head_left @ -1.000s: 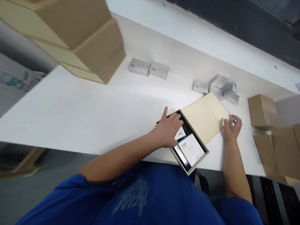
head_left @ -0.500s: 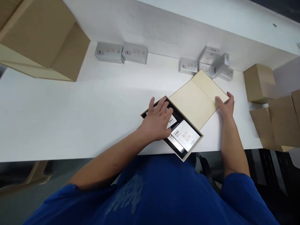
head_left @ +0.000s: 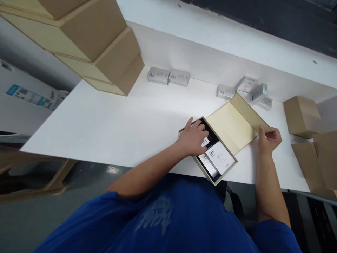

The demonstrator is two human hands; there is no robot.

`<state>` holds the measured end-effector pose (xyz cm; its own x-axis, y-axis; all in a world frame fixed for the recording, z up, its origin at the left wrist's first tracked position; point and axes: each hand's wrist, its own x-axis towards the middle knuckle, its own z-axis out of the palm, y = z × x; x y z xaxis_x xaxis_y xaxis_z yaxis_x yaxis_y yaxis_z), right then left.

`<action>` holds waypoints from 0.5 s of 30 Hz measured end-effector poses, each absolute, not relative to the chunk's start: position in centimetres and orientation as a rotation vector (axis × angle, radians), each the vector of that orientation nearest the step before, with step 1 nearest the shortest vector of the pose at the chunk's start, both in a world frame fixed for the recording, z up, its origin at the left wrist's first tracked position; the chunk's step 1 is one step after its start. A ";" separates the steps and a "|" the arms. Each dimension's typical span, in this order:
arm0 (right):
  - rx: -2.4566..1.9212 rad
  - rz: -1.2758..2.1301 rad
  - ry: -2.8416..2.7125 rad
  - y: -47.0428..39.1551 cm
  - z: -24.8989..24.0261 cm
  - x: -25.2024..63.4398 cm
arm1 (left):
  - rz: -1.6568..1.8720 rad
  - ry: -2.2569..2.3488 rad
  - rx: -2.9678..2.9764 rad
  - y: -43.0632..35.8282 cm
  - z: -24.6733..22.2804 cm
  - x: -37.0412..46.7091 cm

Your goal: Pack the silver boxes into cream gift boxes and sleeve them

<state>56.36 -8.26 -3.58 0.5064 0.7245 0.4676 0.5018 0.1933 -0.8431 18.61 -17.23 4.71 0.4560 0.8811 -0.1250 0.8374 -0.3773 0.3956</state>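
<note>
An open cream gift box (head_left: 234, 160) with a black inside lies at the table's front edge, its hinged lid (head_left: 229, 127) spread out to the back right. My left hand (head_left: 193, 138) reaches into the box's left end, fingers curled over a small white carton (head_left: 205, 141) that it mostly covers. To its right, a square white carton (head_left: 221, 158) with printed text rests in the box, beside a partly covered silver-white carton (head_left: 207, 166). My right hand (head_left: 269, 140) pinches the outer edge of the lid's end flap (head_left: 250, 111), which is bent upward.
Two silver cartons (head_left: 179, 77) stand along the back wall, with several more silver cartons (head_left: 247, 84) heaped behind the lid. Large tan boxes (head_left: 105, 52) are stacked at the left. More tan boxes (head_left: 302, 116) stand at the right end of the white table (head_left: 105, 123).
My right hand has tilted the lid's end flap up from lying flat. My left hand's fingers have curled more inside the box. The view has shifted, showing more of the left side.
</note>
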 end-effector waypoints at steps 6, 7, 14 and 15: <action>-1.481 0.193 -1.139 -8.9 -3.3 56.1 | 0.257 1.501 2.273 -17.0 4.2 19.2; -1.478 0.191 -1.135 -9.0 -3.3 56.1 | 0.300 1.499 2.269 -17.0 4.0 19.2; -1.403 -0.032 -1.036 -9.7 -1.5 54.1 | 0.953 1.407 2.119 -17.7 2.8 18.7; -1.374 -0.086 -1.013 -9.9 -0.9 53.7 | 1.094 1.386 2.069 -17.9 2.5 18.6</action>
